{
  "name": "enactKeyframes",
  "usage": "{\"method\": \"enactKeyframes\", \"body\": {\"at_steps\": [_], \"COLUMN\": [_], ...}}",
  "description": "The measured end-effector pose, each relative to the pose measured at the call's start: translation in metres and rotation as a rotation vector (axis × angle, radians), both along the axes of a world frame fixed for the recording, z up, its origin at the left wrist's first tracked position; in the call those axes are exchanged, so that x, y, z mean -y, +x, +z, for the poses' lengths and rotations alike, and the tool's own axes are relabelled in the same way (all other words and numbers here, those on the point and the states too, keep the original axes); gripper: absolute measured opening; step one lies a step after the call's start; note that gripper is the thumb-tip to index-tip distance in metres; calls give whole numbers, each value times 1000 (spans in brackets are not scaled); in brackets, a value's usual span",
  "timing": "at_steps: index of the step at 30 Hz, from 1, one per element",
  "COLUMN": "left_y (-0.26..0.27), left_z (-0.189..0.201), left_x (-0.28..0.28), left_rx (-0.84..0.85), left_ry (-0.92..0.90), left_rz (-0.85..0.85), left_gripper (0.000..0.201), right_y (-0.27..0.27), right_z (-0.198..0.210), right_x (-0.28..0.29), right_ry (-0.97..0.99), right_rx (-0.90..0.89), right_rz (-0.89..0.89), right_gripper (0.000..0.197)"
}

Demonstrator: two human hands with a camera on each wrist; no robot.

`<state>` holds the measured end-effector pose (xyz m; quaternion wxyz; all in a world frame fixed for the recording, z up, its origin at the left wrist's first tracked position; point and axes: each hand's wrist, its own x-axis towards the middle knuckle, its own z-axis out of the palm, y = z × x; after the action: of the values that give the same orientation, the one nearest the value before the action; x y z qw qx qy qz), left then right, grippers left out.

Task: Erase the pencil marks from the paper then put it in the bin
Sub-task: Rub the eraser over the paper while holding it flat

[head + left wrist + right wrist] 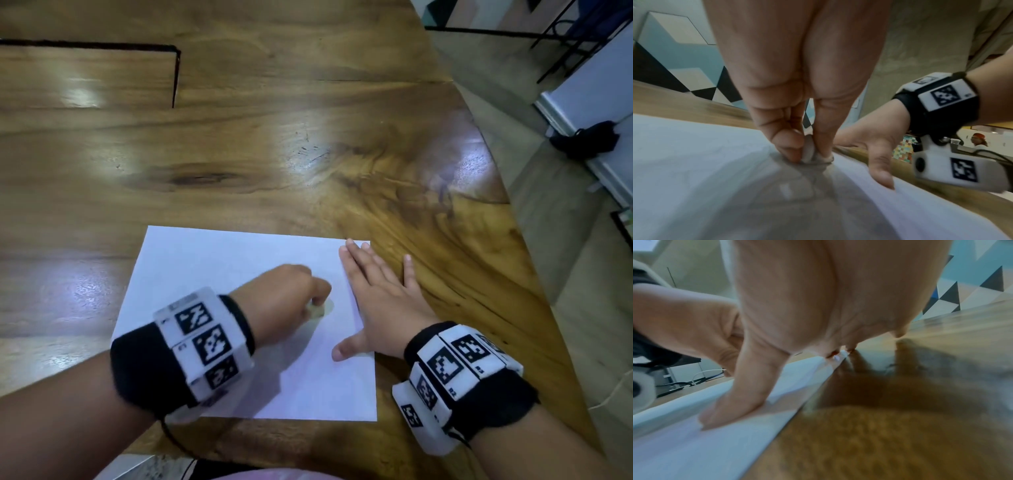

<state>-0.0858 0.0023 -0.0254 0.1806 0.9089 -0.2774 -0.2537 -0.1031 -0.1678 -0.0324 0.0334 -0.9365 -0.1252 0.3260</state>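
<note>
A: Why is the right hand (376, 301) flat on the paper (219, 260)?
B: Fingers straight, anchors sheet's right edge to desk (308, 137) vs. sliding.
A: Left hand (277, 298)?
B: Grip pinched on eraser (315, 311), rubbing mid-sheet. Bin not in view.

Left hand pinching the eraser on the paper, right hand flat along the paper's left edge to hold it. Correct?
Not quite. The right hand lies flat along the right edge of the paper, partly on the table, as the head view shows. The left hand does pinch the eraser on the paper.
</note>
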Motion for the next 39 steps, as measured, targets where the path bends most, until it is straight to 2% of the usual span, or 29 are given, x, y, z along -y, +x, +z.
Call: {"method": "enactKeyframes", "body": {"at_steps": [5, 10, 14, 17, 19, 22, 26, 28, 34, 37, 39], "left_y": [-12, -18, 17, 55, 66, 52, 1, -1, 60, 32, 2], "left_z": [-2, -2, 8, 9, 7, 3, 1, 1, -3, -5, -4], "left_x": [-1, 0, -3, 2, 9, 8, -13, -17, 6, -1, -12], "left_rx": [51, 78, -18, 95, 132, 142, 39, 10, 165, 142, 108], "left_ry": [-22, -53, -83, -86, -81, -84, -99, -74, -47, -87, -123], "left_rz": [71, 121, 210, 323, 313, 290, 131, 78, 235, 216, 130], "left_gripper": [12, 11, 14, 16, 15, 13, 11, 10, 13, 10, 9], "right_y": [-1, 1, 1, 1, 1, 1, 0, 0, 2, 2, 2], "right_z": [2, 3, 1, 1, 1, 0, 0, 1, 3, 3, 3], "right_x": [-2, -15, -16, -15, -15, -15, -15, -14, -17, -16, -16], "right_ry": [-30, -43, -39, -49, -57, -62, -59, -61, -90, -85, -77], "right_rx": [40, 70, 57, 52, 48, 53, 49, 45, 33, 22, 19], "right_rz": [-6, -19, -28, -20, -15, -18, -11, -13, -7, -5, -10], "right_gripper": [141, 130, 131, 132, 133, 134, 133, 133, 133, 133, 133]}}
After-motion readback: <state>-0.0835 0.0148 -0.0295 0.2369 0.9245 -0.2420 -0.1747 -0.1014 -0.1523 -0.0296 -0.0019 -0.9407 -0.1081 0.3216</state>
